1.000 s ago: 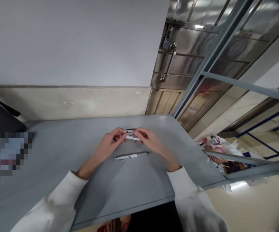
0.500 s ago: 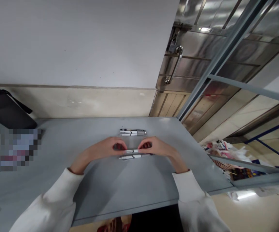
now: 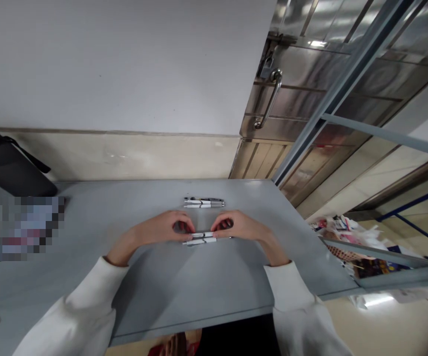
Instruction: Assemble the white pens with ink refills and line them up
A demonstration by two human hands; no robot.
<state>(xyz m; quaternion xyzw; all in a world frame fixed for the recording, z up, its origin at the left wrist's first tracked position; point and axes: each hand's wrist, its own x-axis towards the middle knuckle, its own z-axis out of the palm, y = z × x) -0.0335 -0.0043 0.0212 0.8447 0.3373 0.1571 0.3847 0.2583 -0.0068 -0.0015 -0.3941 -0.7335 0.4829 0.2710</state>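
In the head view, a person's left hand (image 3: 170,226) and right hand (image 3: 238,225) are pinching opposite ends of a white pen (image 3: 201,235), now sitting just beside a second pen (image 3: 204,241) on a gray table (image 3: 199,287), closer than a second ago. More pens (image 3: 203,203) are lying beyond.

A black case (image 3: 16,165) lies beside the wall (image 3: 132,157).

1. You can read no text, label, brand, number or sign anywhere in this view.
2. The markings on the pens (image 3: 203,241) before you are too small to make out.
3. The printed item (image 3: 24,230) at your left is pixelated.
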